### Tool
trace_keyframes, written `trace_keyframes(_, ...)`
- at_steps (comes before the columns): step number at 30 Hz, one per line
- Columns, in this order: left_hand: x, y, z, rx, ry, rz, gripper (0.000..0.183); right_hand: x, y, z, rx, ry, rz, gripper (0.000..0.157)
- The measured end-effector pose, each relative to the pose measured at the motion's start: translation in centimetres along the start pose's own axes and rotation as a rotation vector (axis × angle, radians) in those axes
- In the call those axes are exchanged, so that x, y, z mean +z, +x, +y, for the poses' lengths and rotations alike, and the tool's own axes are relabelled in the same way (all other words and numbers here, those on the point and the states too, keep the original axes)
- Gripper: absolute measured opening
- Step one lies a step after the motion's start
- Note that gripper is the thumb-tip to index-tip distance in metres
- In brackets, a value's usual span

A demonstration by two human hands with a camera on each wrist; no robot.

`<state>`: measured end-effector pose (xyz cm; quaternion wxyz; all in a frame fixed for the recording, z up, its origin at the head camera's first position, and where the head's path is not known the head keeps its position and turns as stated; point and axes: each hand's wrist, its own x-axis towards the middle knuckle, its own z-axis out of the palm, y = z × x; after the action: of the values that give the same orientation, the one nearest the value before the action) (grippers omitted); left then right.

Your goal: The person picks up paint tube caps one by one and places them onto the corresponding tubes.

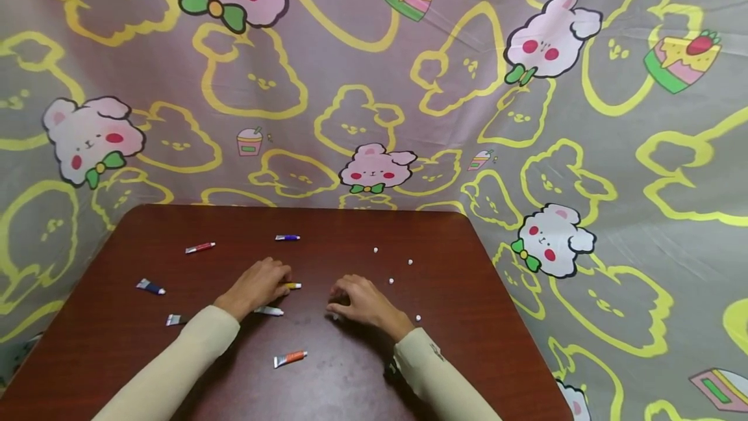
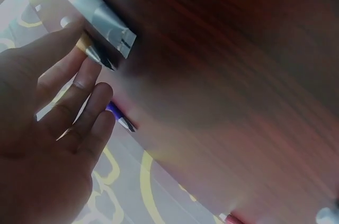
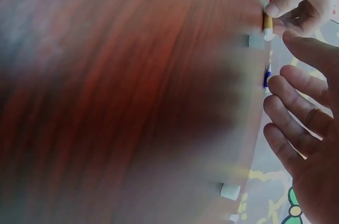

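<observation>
My left hand (image 1: 260, 284) pinches a small yellow paint tube (image 1: 293, 286) between thumb and fingers, its white-capped end pointing right. Close under that hand lies a silver-white paint tube (image 1: 271, 311), which shows larger in the left wrist view beside the thumb. To the right, my right hand (image 1: 365, 301) is low over the table with fingers loosely bent and nothing in its grasp. A small white cap (image 3: 256, 40) lies just off its thumb. In the right wrist view its fingers (image 3: 294, 99) are spread apart.
On the brown table (image 1: 345, 395) lie red (image 1: 200, 247), purple (image 1: 287, 238), dark blue (image 1: 150, 287) and orange (image 1: 290, 359) paint tubes. Another tube (image 1: 176, 319) is partly behind the left sleeve. Several small white caps (image 1: 391, 281) are scattered at right. A patterned cloth (image 1: 362, 83) hangs behind.
</observation>
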<state>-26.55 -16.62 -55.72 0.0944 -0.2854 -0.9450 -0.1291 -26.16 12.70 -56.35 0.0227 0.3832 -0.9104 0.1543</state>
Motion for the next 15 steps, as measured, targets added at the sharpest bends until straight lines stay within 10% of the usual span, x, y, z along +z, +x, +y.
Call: trace_keyframes(15, -1.3, -1.9, 0.4, -0.036, -0.032, -0.022, 0.017, 0.4, -0.7, 0.5, -0.047, -0.034, 0.016, 0.028)
